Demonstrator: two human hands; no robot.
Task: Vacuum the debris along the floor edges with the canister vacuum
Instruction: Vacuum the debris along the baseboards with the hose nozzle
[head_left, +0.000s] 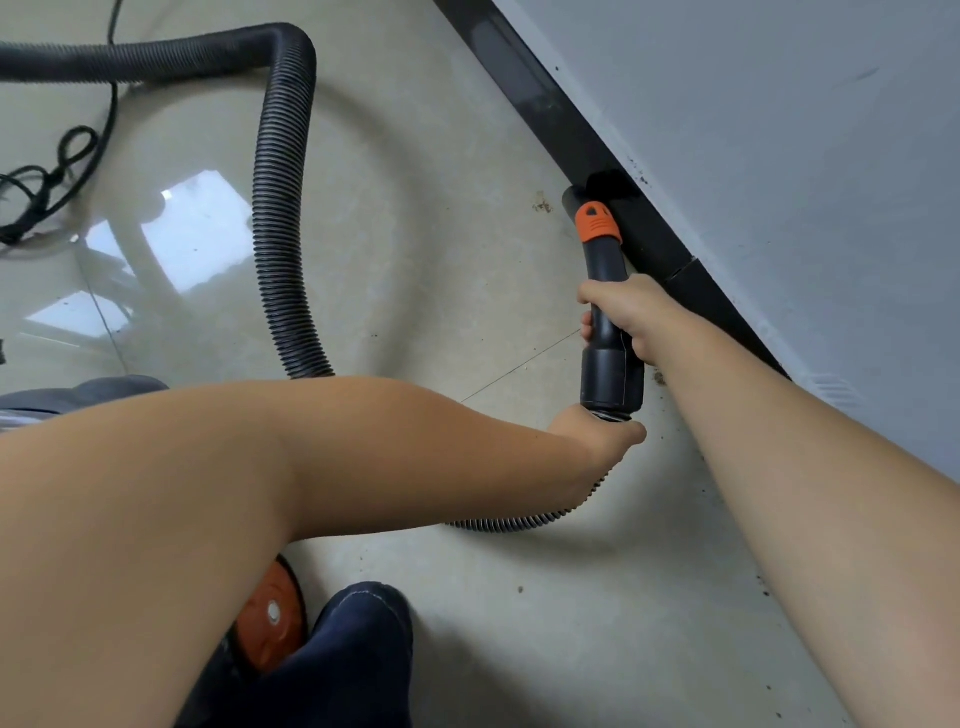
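Currently right hand (626, 317) wraps the black vacuum handle (605, 301), fingers curled tight round it. Nozzle tip (574, 200), past the orange collar (597, 223), sits on the floor (467, 291) against the black baseboard (649, 234), far right. Left hand (597, 436) grips the hose (285, 208) just below the handle's cuff. Debris specks (542, 204) lie just left of the nozzle; more along the near wall edge. Power cord (52, 176) far left.

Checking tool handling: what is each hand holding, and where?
Right hand grips the vacuum nozzle mid-tube below its orange collar; left hand holds the hose at the cuff.
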